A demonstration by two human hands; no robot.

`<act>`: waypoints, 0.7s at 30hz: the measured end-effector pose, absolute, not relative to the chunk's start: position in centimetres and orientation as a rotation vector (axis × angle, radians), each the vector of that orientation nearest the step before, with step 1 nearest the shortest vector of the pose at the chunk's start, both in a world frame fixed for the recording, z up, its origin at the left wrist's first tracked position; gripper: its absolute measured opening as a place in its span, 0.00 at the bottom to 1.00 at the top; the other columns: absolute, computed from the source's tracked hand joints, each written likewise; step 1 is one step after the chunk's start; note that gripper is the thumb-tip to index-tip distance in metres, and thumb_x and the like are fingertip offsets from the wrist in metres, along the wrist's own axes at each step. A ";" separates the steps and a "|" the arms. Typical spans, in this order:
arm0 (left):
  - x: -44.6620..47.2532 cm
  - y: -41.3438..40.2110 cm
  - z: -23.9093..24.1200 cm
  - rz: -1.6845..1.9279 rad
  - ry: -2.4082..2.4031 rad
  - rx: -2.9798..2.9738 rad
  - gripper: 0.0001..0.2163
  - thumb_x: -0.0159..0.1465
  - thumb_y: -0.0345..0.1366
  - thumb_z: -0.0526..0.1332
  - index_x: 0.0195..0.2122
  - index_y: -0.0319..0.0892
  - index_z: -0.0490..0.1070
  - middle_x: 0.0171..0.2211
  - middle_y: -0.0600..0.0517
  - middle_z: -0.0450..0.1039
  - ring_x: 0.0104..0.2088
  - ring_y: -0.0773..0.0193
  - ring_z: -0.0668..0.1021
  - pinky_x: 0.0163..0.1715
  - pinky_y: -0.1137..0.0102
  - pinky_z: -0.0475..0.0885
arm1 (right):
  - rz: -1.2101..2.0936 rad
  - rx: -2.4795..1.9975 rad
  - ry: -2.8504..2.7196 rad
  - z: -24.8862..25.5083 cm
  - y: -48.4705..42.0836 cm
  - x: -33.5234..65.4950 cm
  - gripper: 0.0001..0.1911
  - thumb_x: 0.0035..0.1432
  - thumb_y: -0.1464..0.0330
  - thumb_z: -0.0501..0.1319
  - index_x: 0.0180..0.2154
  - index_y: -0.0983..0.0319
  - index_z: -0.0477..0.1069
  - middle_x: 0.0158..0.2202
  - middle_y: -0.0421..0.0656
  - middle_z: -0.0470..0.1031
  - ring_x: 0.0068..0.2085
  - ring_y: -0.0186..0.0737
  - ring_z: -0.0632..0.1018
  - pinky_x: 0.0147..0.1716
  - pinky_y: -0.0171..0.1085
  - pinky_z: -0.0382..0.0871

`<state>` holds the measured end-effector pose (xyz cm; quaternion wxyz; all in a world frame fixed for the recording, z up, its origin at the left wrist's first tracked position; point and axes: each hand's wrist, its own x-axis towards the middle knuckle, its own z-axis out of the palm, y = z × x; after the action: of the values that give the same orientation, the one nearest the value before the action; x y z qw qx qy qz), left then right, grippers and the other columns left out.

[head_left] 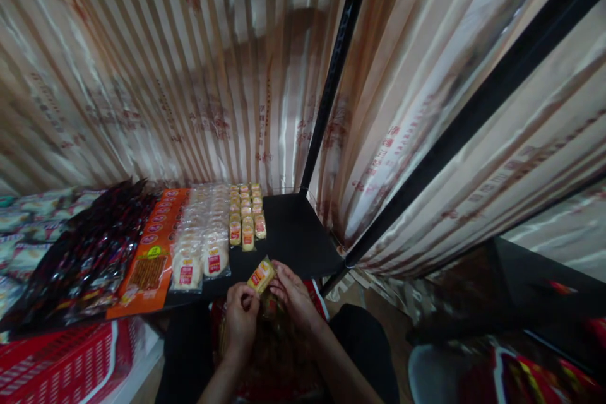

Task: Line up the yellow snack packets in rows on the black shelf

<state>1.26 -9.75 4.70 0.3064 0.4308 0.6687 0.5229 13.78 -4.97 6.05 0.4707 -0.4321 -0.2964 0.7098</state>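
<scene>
Between my two hands is a small yellow wrapped snack packet (261,275) with a red and white label. My left hand (242,315) pinches its lower left end, and my right hand (292,293) grips its upper right end. Below them, between my knees, sits a red bag or container (318,298) whose contents are too dark to make out. Just beyond the hands, rows of similar small yellow packets (247,233) stand on the black shelf (288,221).
Left of the yellow packets lie clear-wrapped round crackers (215,257), orange snack bags (142,284), dark glossy packets (89,252) and pale packets (28,259). A red basket (61,366) is under the shelf. A black post (326,107) rises at the corner before pleated curtains (227,76).
</scene>
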 end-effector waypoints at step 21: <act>2.9 -6.2 3.8 1.307 1.855 1.494 0.15 0.57 0.28 0.48 0.43 0.38 0.67 0.43 0.43 0.70 0.47 0.59 0.72 0.50 0.60 0.68 | 1.284 -1.241 -1.119 4.5 0.1 11.8 0.22 0.47 0.58 0.60 0.43 0.62 0.68 0.32 0.42 0.75 0.31 0.36 0.75 0.30 0.34 0.70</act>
<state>2.93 -6.15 3.83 0.2108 0.5375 0.6674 0.4704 11.84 0.15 4.55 0.4942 -0.5119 -0.4616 0.5298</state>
